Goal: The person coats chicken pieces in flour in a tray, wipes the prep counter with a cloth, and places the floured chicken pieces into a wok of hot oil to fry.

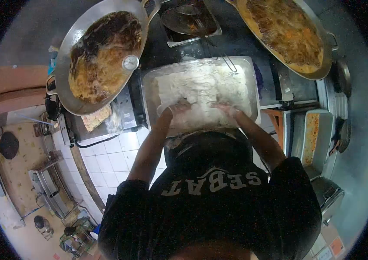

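Note:
A wide clear plastic tub (148, 89) full of white flour (201, 84) stands right in front of me. My left hand (179, 106) is in the flour on the near left side, dusted white up to the wrist. Opposite it, my right hand (226, 107) is in the flour on the near right side, also coated white. Both hands point inward, a short gap apart. Flour and blur hide their fingers, so their grip does not show. Whether anything lies under the flour is not visible.
Large pans of bubbling oil flank the tub: the left pan (65, 65) holds a round dial thermometer (130, 63), the right pan (318, 71) browning food. Behind the tub is a metal tray (177, 42) with a wire strainer (182, 21). A long metal container (322, 149) stands right.

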The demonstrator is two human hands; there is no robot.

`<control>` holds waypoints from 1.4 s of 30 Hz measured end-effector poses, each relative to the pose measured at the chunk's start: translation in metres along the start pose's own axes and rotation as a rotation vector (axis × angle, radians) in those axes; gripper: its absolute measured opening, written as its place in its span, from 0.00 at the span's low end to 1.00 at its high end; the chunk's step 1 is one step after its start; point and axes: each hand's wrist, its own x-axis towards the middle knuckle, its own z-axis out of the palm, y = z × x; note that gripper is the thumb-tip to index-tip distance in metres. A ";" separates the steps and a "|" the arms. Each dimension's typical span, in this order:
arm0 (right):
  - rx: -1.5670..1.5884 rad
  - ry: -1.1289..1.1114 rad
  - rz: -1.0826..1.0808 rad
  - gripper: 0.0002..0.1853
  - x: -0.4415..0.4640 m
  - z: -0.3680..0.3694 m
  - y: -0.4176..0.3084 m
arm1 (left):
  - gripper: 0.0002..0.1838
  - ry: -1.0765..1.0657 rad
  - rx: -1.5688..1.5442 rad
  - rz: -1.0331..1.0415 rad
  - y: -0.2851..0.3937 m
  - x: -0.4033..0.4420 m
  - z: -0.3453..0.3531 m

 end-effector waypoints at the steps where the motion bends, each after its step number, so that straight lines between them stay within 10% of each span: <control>1: -0.039 -0.028 0.070 0.32 0.001 0.007 -0.023 | 0.29 0.003 0.054 0.000 0.003 0.004 0.005; 9: -0.202 0.123 0.110 0.50 -0.026 -0.002 -0.140 | 0.33 0.061 -0.317 0.042 -0.007 -0.004 0.005; 11: -0.230 0.241 0.067 0.55 -0.049 -0.002 -0.176 | 0.43 0.330 0.455 -0.135 0.123 -0.067 -0.024; 16: -0.354 0.036 0.197 0.48 -0.074 -0.020 -0.236 | 0.41 0.197 0.387 -0.123 0.175 -0.093 -0.054; 25: -0.323 0.381 0.190 0.34 0.009 -0.075 -0.162 | 0.24 0.152 0.099 0.158 0.093 0.010 -0.109; 33: -0.735 -0.037 -0.129 0.24 0.087 -0.037 -0.034 | 0.23 -0.023 -0.236 -0.106 -0.022 0.090 -0.061; 42: 0.205 -0.143 -0.969 0.24 0.032 -0.034 -0.041 | 0.25 0.058 0.248 -0.181 0.177 -0.053 -0.077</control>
